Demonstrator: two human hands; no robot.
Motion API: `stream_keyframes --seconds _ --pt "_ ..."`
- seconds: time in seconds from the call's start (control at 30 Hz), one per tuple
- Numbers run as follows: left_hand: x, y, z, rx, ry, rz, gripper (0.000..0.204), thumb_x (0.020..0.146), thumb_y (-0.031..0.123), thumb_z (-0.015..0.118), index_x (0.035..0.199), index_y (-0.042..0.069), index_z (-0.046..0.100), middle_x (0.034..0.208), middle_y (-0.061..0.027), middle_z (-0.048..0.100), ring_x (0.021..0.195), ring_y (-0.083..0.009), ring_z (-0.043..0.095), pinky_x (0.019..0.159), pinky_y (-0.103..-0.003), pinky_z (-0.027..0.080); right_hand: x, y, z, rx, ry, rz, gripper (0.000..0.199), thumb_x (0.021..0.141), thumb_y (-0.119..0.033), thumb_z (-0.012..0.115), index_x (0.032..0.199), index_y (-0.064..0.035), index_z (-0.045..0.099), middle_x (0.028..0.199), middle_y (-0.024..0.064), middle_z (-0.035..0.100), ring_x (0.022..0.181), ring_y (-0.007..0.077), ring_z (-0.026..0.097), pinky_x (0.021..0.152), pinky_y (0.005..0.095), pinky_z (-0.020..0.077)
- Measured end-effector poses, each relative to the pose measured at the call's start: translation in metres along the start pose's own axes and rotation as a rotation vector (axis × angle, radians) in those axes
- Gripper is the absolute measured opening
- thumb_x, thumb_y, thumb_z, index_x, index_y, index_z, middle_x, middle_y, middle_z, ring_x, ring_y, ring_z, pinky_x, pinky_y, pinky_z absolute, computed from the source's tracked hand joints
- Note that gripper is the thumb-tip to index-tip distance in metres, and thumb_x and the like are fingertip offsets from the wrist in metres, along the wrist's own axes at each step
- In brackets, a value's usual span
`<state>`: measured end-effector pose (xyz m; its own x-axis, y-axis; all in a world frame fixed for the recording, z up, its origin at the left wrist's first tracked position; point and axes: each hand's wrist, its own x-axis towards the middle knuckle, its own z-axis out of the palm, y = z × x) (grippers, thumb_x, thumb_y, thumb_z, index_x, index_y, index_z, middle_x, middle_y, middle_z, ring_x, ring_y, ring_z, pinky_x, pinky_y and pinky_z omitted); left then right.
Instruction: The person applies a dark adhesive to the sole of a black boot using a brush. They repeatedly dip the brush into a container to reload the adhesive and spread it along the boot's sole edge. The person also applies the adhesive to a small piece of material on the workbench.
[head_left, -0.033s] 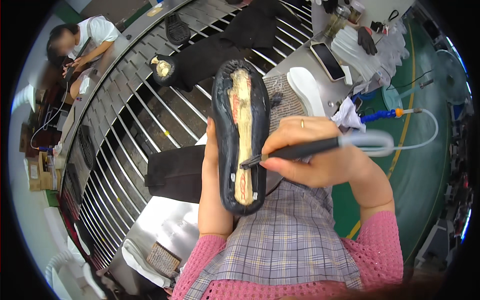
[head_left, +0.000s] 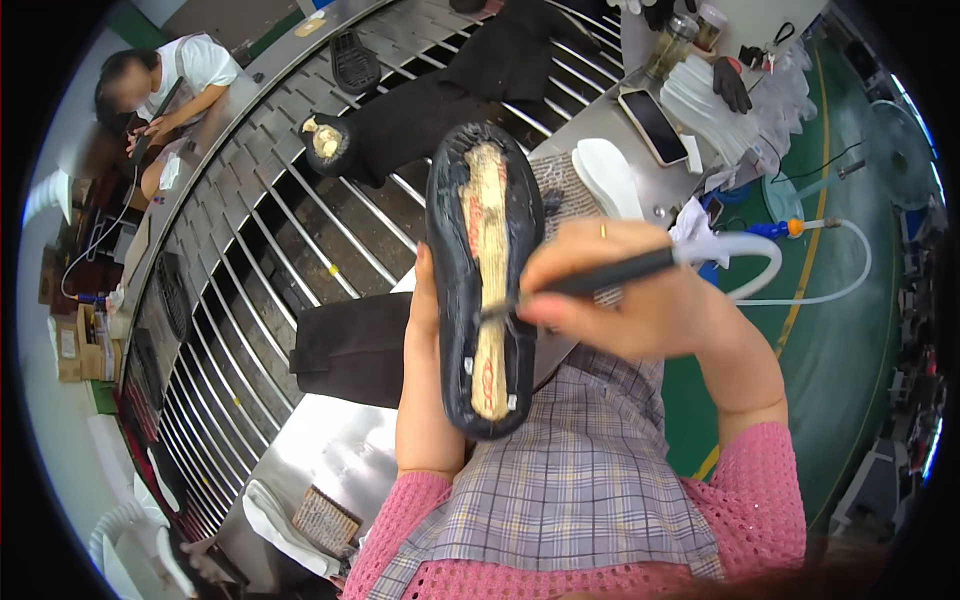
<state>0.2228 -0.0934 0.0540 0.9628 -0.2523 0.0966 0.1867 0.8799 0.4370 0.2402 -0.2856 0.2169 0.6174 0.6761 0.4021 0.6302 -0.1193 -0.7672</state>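
A black boot (head_left: pixel 445 300) is held up with its underside toward me, showing a cream-coloured strip down the middle and a wrinkled black rim. My left hand (head_left: pixel 424 290) grips it along the left edge; most of its fingers are hidden behind the boot. My right hand (head_left: pixel 625 290) is closed around a black-handled brush (head_left: pixel 620 272) with a clear hose at its rear end. Its blurred tip is at the underside, near the right side of the cream strip. Dark material (head_left: pixel 350 348) lies left of my left forearm, possibly the boot's shaft.
Metal bars of a curved conveyor (head_left: pixel 300 260) run along the left, bearing another black boot (head_left: pixel 330 145) and a black sole (head_left: pixel 355 62). On the bench at right lie white soles (head_left: pixel 610 175) and a phone (head_left: pixel 653 127). A co-worker (head_left: pixel 195 75) sits across the conveyor.
The brush and my right hand have moved slightly up the boot's underside, toward its far end. The boot has shifted a little toward me. The hose has swung into a wider curve.
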Motion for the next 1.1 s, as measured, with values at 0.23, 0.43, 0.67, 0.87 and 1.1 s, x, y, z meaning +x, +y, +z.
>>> stream_keyframes --seconds 0.23,0.43,0.67,0.87,1.1 --pt "-0.010 -0.003 0.052 -0.031 0.071 -0.026 0.094 0.077 0.061 0.070 0.141 0.000 0.038 0.133 -0.0194 0.053 0.116 -0.0277 0.059 0.096 -0.040 0.052 0.042 0.036 -0.039 -0.242 0.289 -0.108 0.016 0.087 -0.018 0.069 0.088 -0.0018 0.066 0.064 0.0067 0.060 0.052 0.0131 0.055 0.050 0.0260 0.0417" --pt "0.010 -0.011 0.004 0.030 -0.157 0.047 0.092 0.079 0.064 0.065 0.140 0.000 0.040 0.130 -0.0195 0.055 0.112 -0.0275 0.061 0.092 -0.039 0.054 0.012 0.018 -0.028 -0.397 0.345 -0.196 0.011 0.079 -0.003 0.071 0.088 -0.0033 0.065 0.077 0.0079 0.063 0.063 0.0211 0.059 0.057 0.0310 0.0453" --pt "0.009 -0.007 0.007 -0.037 0.078 -0.018 0.081 0.090 0.065 0.048 0.138 0.000 0.043 0.126 -0.0184 0.058 0.109 -0.0268 0.062 0.091 -0.040 0.054 -0.029 -0.028 -0.004 -0.017 0.014 -0.065 0.017 0.075 -0.004 0.076 0.088 -0.0022 0.064 0.074 0.0088 0.062 0.063 0.0244 0.060 0.055 0.0327 0.0477" --pt "0.020 -0.019 -0.003 0.087 0.183 -0.004 0.075 0.093 0.061 0.045 0.134 -0.002 0.045 0.121 -0.0187 0.060 0.104 -0.0250 0.064 0.091 -0.037 0.053 -0.030 -0.021 -0.003 0.029 -0.062 0.025 0.020 0.079 -0.012 0.078 0.091 -0.0018 0.066 0.077 0.0091 0.065 0.063 0.0215 0.060 0.056 0.0306 0.0459" --pt "0.010 -0.018 -0.014 -0.133 0.173 -0.047 0.085 0.085 0.069 0.051 0.133 0.000 0.048 0.122 -0.0195 0.061 0.103 -0.0274 0.065 0.089 -0.038 0.055 -0.011 0.038 -0.048 -0.067 0.478 0.157 0.012 0.089 -0.011 0.068 0.093 0.0002 0.065 0.082 0.0046 0.065 0.071 0.0106 0.059 0.064 0.0254 0.0474"
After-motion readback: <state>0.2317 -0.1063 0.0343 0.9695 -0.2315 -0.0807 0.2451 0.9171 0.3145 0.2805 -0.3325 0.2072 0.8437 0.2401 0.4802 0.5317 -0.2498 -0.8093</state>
